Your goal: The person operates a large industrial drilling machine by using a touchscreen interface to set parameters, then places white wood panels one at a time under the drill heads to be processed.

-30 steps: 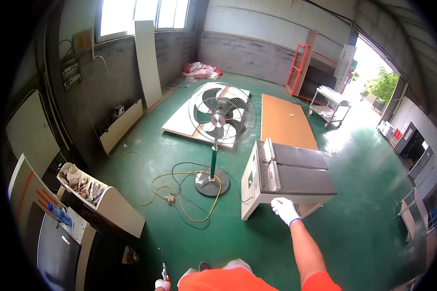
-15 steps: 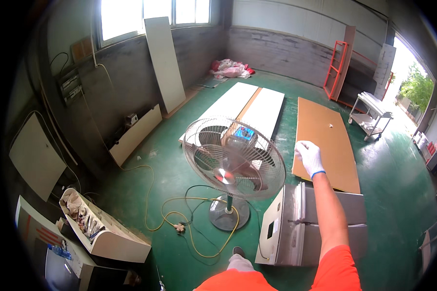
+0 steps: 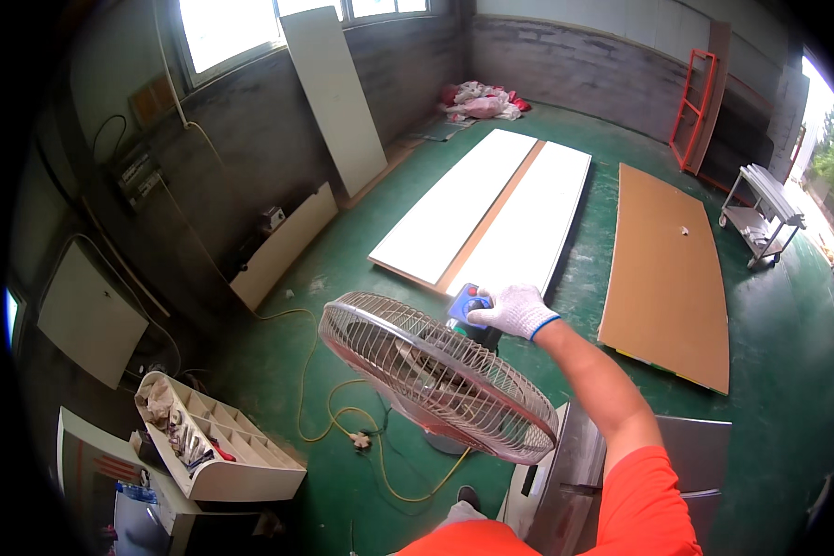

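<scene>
Beside the fan cage (image 3: 435, 375), the gloved right hand (image 3: 517, 312) touches a blue control panel (image 3: 461, 304), pinch uncertain; left hand unseen. Light fingertip pressure is advisable.

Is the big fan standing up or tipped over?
Standing up. The fan rises over its base, which rests on the green floor.

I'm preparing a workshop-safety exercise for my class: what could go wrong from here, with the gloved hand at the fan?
The right hand is at the blue control panel, close to the wire guard, so a slip might knock it against the wires. Pressing there, high on the fan, could rock the stand. The yellow cord lies in a loose curve near the shoe, so a careless step might snag it.
</scene>
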Demonstrator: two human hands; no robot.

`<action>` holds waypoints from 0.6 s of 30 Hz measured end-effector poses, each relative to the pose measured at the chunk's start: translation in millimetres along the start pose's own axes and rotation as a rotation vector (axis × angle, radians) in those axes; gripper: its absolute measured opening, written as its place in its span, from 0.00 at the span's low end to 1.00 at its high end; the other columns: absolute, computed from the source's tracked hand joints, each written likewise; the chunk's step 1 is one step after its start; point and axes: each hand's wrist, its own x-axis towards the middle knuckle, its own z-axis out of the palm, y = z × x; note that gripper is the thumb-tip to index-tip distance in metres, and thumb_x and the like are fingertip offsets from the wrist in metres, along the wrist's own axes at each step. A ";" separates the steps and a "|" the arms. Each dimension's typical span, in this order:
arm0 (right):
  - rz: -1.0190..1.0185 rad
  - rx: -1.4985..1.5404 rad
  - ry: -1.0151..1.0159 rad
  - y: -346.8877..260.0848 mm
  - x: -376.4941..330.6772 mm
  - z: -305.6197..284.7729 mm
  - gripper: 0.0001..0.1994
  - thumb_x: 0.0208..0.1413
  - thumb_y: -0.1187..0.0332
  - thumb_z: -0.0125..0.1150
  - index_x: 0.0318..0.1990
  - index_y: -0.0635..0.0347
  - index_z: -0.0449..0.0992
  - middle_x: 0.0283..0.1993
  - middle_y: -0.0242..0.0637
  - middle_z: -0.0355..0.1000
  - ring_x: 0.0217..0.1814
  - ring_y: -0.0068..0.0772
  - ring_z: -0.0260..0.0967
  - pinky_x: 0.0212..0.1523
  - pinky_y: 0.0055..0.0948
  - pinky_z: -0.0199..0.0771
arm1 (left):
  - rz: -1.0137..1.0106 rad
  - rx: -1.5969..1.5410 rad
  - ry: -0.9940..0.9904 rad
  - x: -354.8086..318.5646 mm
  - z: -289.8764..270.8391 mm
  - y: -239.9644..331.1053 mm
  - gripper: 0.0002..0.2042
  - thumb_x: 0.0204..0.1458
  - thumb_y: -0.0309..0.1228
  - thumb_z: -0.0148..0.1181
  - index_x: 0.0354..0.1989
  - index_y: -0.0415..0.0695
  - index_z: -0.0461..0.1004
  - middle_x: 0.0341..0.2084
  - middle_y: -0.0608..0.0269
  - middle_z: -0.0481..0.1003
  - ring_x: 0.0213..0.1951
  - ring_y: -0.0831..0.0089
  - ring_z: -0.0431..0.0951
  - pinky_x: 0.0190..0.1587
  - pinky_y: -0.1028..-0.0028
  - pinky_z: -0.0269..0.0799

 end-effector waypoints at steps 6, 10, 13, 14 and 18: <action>-0.115 0.005 0.022 16.9 13.0 13.8 0.26 0.53 0.46 0.63 0.52 0.51 0.85 0.45 0.46 0.81 0.51 0.47 0.79 0.51 0.45 0.78 | -0.031 0.019 -0.003 3.4 -0.3 15.9 0.28 0.62 0.54 0.54 0.45 0.36 0.83 0.37 0.44 0.83 0.43 0.51 0.82 0.47 0.55 0.76; -0.200 -0.031 0.095 16.1 18.8 16.1 0.19 0.54 0.50 0.60 0.43 0.52 0.85 0.40 0.48 0.81 0.45 0.52 0.81 0.47 0.49 0.80 | -0.033 0.021 -0.009 8.0 1.0 21.2 0.27 0.62 0.52 0.55 0.45 0.36 0.83 0.36 0.45 0.83 0.42 0.53 0.83 0.46 0.56 0.76; -0.216 -0.045 0.049 15.4 22.3 12.0 0.17 0.55 0.52 0.61 0.42 0.53 0.85 0.41 0.49 0.80 0.47 0.52 0.80 0.48 0.49 0.80 | -0.029 0.022 -0.013 10.8 2.3 24.9 0.26 0.62 0.52 0.56 0.44 0.36 0.83 0.36 0.46 0.83 0.41 0.54 0.83 0.45 0.57 0.76; -0.230 -0.039 0.029 16.8 22.9 10.7 0.17 0.56 0.52 0.61 0.42 0.53 0.85 0.42 0.49 0.80 0.48 0.52 0.80 0.48 0.49 0.80 | -0.027 0.019 -0.012 10.9 1.8 25.1 0.26 0.61 0.51 0.56 0.44 0.37 0.83 0.36 0.46 0.83 0.41 0.54 0.83 0.45 0.57 0.76; -0.281 -0.051 -0.077 16.3 26.5 1.0 0.15 0.58 0.55 0.61 0.43 0.53 0.85 0.47 0.49 0.79 0.51 0.52 0.79 0.51 0.49 0.79 | -0.026 0.008 -0.020 12.2 1.2 28.8 0.24 0.61 0.50 0.57 0.44 0.37 0.83 0.35 0.47 0.84 0.39 0.56 0.83 0.43 0.57 0.76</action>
